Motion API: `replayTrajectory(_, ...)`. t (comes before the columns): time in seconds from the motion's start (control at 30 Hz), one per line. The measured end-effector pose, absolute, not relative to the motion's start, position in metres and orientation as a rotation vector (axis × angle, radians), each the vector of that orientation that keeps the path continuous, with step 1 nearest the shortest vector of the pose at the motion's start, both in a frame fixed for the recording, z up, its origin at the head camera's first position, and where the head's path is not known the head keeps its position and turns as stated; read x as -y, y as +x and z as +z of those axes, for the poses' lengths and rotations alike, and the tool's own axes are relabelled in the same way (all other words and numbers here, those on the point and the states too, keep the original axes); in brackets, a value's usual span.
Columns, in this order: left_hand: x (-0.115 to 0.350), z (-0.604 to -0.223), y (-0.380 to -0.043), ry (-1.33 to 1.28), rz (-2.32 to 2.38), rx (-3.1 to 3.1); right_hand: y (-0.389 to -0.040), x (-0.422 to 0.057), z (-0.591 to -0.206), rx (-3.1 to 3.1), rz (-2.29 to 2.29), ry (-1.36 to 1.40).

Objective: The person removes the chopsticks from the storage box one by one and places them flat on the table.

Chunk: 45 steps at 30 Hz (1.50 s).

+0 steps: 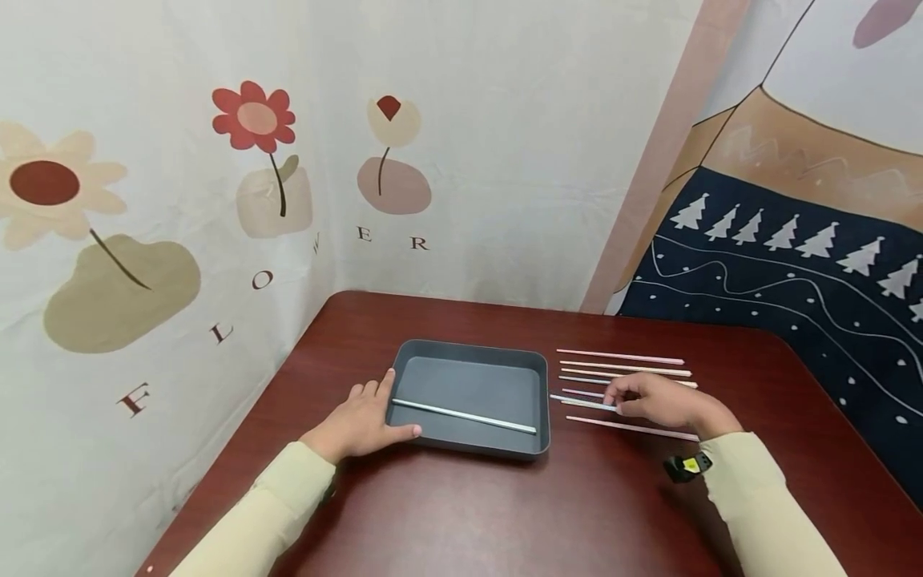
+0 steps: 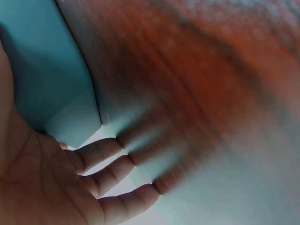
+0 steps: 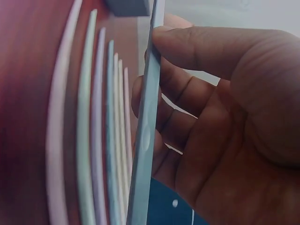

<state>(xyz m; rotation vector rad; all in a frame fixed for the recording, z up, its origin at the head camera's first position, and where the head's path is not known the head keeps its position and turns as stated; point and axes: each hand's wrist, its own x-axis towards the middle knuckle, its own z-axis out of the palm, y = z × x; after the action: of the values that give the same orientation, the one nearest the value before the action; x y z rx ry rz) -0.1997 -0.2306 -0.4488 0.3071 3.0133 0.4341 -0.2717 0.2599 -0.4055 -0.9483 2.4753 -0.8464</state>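
Observation:
My right hand (image 1: 659, 399) pinches a light blue chopstick (image 3: 146, 122) between thumb and fingers, held above the other chopsticks. In the right wrist view several pastel chopsticks lie side by side on the table, among them a pink one (image 3: 57, 122), a pale green one (image 3: 84, 126) and a purple one (image 3: 97, 126). A grey rectangular tray (image 1: 461, 381) stands left of them. One pale chopstick (image 1: 465, 416) lies slantwise inside it. At the tray's left side rests my left hand (image 1: 360, 423), fingers spread, with the thumb along the near rim.
The dark red table (image 1: 505, 521) reaches up to a pale wall hanging (image 1: 497, 160) with printed flowers. On the right hangs a dark blue panel (image 1: 721, 272) with white trees. A small black device (image 1: 685, 466) is worn at the right wrist.

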Motion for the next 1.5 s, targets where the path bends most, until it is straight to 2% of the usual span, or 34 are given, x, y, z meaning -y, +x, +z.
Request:
replayTrajectory(0.5, 0.231, -0.448, -0.199, 0.301, 0.425, -3.009, -0.25, -0.286, -0.424, -2.479, -0.827, -0.915)
replayTrajectory(0.93, 0.23, -0.448, -0.197, 0.32, 0.415, -3.009, -0.239, -0.285, -0.432, -2.499, -0.803, -0.886)
replayTrajectory(1.5, 0.228, -0.447, -0.195, 0.313, 0.418, -3.018, -0.234, -0.281, -0.436, -2.615, -0.698, -0.979)
